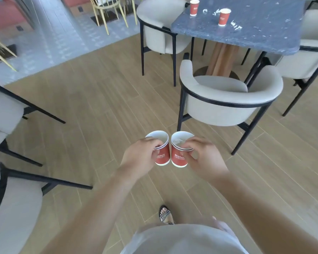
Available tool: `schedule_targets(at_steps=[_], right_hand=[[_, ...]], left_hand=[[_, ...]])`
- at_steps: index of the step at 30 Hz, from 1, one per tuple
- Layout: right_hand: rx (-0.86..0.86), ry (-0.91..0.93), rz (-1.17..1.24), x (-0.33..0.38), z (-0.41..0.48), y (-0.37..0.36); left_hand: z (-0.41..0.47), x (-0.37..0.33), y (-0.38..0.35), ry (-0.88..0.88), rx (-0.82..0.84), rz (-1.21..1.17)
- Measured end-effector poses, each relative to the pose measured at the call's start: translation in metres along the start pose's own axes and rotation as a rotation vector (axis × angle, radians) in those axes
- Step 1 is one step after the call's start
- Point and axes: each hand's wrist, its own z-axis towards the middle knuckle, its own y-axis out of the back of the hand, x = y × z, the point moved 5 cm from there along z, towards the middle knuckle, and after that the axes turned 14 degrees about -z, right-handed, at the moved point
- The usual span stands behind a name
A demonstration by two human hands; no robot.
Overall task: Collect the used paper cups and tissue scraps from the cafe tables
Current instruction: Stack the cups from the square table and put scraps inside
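A: What is each hand doing?

B: The left hand (142, 154) is wrapped around a red paper cup (162, 149), with fingers curled over its rim. The right hand (204, 154) grips a second red cup (179, 153) by the rim the same way. The two cups are side by side, almost touching, held up over the wooden floor (99, 107).

A: Is anything inside them?

B: The second red cup has something white and crumpled in it. It looks like tissue. I cannot tell what is in the other one.

A: Where are the other cups?

B: On the blue table (255, 30), far ahead of the hands. One table cup (194, 7) stands near the table's left edge. Another table cup (224, 17) stands a bit to the right of it. Little white tissue scraps (236, 26) lie on the table near that cup.

A: What is between the hands and the table?

B: A grey chair (228, 99) with black legs, just in front of the table. A sandal (165, 215) shows on the floor below the hands.
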Motion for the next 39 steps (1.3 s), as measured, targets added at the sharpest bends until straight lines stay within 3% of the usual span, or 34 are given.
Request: schedule_targets(at_steps=[13,25,33,39], right_hand=[[0.052,0.103,0.045,0.025,0.178,-0.069],[-0.037,0.071,0.011,-0.024,0.414,-0.068],[-0.040,0.019,0.032,-0.048,0.520,-0.080],[-0.058,-0.051,0.044,-0.063,0.627,-0.093]], left_hand=[[0.107,0.098,0.077,0.113,-0.078,-0.056],[0.353,0.128,0.148,0.045,-0.078,-0.079],[0.463,0.148,0.180,0.049,-0.132,-0.105],[0.571,0.175,0.212,-0.004,-0.083,-0.086]])
